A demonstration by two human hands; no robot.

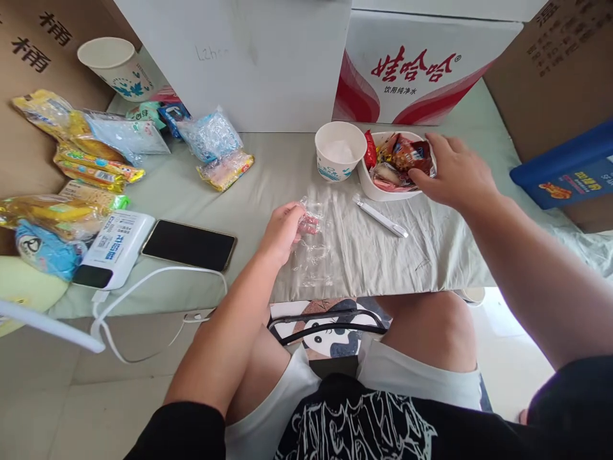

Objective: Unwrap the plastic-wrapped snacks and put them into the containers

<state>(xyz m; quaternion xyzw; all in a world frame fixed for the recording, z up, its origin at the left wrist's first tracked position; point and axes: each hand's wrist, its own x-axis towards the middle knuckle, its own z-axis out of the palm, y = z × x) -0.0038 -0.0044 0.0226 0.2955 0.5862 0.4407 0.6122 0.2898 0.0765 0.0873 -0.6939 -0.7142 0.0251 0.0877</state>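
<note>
Spread over the right end of the white tub [390, 194], my right hand [457, 169] has its thumb across the snack packets [405, 153] inside, and I cannot tell whether it clasps the rim or one of them; my left hand [282, 231] is closed, thumb against fingers, on clear plastic [313, 265], which trails from the fingertips over the table edge side, left of the tub and apart from it. Under it all spreads the pale green cloth [268, 166], creased nearest me, and behind the tub stands a white carton [416, 70] with red lettering. Well to my left lies a white power bank [115, 246], with a dark phone [189, 244] flat just beside it. One paper cup [340, 156] stands upright next to the tub's left end, beyond the plastic, and a slim white tool [382, 217] lies slantwise just in front of the tub
</note>
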